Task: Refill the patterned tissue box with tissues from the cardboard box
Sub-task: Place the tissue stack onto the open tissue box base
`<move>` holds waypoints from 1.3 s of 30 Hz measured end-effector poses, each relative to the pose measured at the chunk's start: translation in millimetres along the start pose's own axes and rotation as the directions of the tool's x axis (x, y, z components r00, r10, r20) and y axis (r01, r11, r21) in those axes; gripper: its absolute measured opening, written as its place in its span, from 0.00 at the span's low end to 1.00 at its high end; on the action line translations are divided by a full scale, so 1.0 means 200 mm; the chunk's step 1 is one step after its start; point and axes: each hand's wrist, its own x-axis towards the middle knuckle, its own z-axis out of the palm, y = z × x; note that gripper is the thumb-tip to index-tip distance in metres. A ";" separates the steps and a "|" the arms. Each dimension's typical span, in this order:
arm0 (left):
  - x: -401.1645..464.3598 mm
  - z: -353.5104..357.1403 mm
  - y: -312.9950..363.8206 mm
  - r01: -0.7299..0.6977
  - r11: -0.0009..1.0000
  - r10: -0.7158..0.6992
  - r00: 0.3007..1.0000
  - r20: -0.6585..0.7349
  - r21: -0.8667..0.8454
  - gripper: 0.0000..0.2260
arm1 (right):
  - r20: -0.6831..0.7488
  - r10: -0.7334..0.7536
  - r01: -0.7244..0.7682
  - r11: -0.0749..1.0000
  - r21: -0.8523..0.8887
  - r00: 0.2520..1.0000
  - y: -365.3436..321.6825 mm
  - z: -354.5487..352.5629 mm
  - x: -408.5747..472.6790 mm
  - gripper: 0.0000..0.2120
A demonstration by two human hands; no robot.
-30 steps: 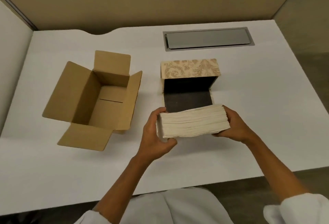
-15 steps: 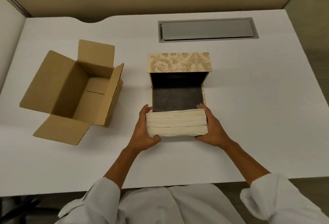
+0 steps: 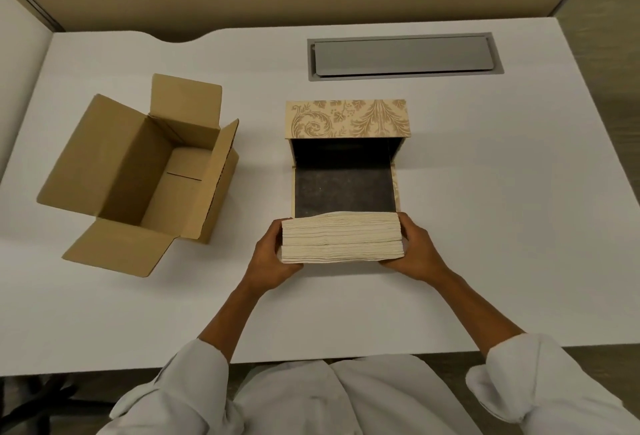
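Note:
A thick cream stack of tissues [image 3: 343, 242] sits at the near edge of the patterned tissue box's dark folded-down flap. My left hand [image 3: 273, 260] grips the stack's left end and my right hand [image 3: 414, 251] grips its right end. The patterned tissue box [image 3: 348, 119] lies on its side in the middle of the table, its dark open interior facing me with nothing in it. The brown cardboard box [image 3: 138, 171] stands open to the left, flaps spread, and nothing shows inside it.
The white table [image 3: 485, 227] holds a grey metal cable hatch [image 3: 403, 55] behind the tissue box. Tan partition walls close off the back and left. The table's front edge runs just above my lap.
The stack came down from a tilted hold in the air to rest level at the flap's near edge. My view shifted, so both boxes now appear further left.

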 end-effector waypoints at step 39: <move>0.59 -0.06 0.29 0.555 0.771 -0.627 0.746 -0.223 -0.311 0.15 | 0.046 0.546 -0.504 0.733 0.457 0.837 -0.16 -0.31 0.44 0.18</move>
